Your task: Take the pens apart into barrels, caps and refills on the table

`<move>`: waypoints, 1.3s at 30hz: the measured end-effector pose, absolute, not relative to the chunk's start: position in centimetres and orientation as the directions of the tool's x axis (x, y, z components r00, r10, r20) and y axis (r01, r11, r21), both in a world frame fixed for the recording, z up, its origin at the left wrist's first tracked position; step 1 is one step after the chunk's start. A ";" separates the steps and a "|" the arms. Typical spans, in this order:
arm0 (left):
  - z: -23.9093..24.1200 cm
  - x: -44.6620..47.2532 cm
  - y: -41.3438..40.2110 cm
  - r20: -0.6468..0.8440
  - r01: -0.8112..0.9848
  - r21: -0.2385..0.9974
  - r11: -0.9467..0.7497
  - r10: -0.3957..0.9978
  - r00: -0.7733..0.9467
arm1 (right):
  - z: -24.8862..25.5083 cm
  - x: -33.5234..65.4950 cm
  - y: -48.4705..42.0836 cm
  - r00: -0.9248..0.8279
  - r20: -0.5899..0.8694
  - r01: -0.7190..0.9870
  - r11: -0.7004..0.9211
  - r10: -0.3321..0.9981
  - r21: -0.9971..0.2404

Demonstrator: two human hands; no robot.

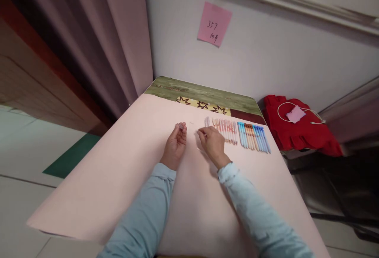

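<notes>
On the pale-covered table (124,167), a little in front of the person, two bare hands work near each other without touching. The left hand (175,144) is turned palm up, its grip closed at the fingertips on a small clear piece (181,127). The right hand (212,141) points downward, thumb and forefinger drawn together; from where I stand I cannot tell whether that grip has anything in it.

What worries me most is the clear piece: it looks slick and tiny, held only at the tips, so a slight roll of the thumb could let it drop, and against the pale cover it would be hard to find. A little scrap (191,123) lies loose between and beyond the hands, where a passing knuckle might flick it off.

The right hand also sits right against the row of pale pens (232,131), hiding part of it. A careless swing of the wrist could skew them, perhaps rolling some into the blue and brown pens (253,137) just beside. The sleeve (251,206), low over the table, might drag the cover and disturb both rows.
</notes>
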State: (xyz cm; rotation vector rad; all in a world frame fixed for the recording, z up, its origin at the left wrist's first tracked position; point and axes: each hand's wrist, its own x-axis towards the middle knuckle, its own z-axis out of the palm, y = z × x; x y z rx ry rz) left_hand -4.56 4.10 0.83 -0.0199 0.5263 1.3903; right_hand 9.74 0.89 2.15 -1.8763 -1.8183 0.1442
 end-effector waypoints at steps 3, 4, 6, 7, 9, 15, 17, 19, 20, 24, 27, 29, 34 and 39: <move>0.6 -4.4 4.0 -0.337 -0.939 0.282 0.195 0.937 0.093 | 2.0 8.6 4.9 0.104 0.157 0.944 -0.048 0.982 -0.327; 0.5 -4.3 4.0 -0.328 -0.942 0.278 0.190 0.940 0.093 | 1.7 8.3 5.9 0.108 0.138 0.951 -0.062 0.985 -0.302; 0.5 -4.3 3.9 -0.318 -0.945 0.268 0.188 0.943 0.097 | 0.8 7.6 7.4 0.130 0.120 0.958 -0.093 0.984 -0.272; 0.4 -4.3 3.9 -0.320 -0.945 0.263 0.192 0.942 0.102 | 0.4 7.3 7.9 0.142 0.119 0.958 -0.106 0.983 -0.266; 0.4 -4.4 4.0 -0.340 -0.945 0.253 0.209 0.933 0.116 | -0.1 6.8 8.5 0.163 0.120 0.957 -0.127 0.979 -0.261; 0.6 -4.8 4.1 -0.418 -0.946 0.220 0.237 0.899 0.128 | 1.2 6.8 6.4 0.210 0.187 0.875 -0.099 0.960 -0.473; 0.5 -4.8 4.2 -0.398 -0.947 0.224 0.232 0.908 0.129 | 2.3 7.0 4.3 0.220 0.217 0.734 -0.014 0.951 -0.679; 0.4 -4.6 4.1 -0.356 -0.945 0.237 0.227 0.925 0.133 | 3.4 7.3 2.1 0.211 0.214 0.524 0.074 0.954 -0.848; 0.3 -4.4 4.1 -0.333 -0.943 0.246 0.226 0.933 0.137 | 3.8 7.4 1.1 0.197 0.198 0.430 0.096 0.960 -0.898; -0.1 -3.9 3.9 -0.259 -0.923 0.300 0.240 0.952 0.164 | 4.7 7.7 -1.2 0.140 0.113 0.347 0.058 0.984 -0.936; -0.2 -3.9 3.7 -0.217 -0.896 0.351 0.272 0.954 0.205 | 4.5 8.0 -1.4 0.127 0.089 0.412 0.029 0.988 -0.911; -0.2 -3.8 3.6 -0.195 -0.881 0.374 0.288 0.954 0.229 | 4.3 8.2 -1.3 0.133 0.084 0.428 0.019 0.988 -0.904; -0.6 -3.7 3.6 -0.155 -0.861 0.420 0.287 0.957 0.244 | 4.3 8.4 -1.1 0.153 0.042 0.440 -0.030 0.987 -0.897; -0.8 -3.6 3.5 -0.149 -0.835 0.453 0.312 0.950 0.274 | 4.7 8.4 -1.2 0.164 0.041 0.455 -0.038 0.986 -0.889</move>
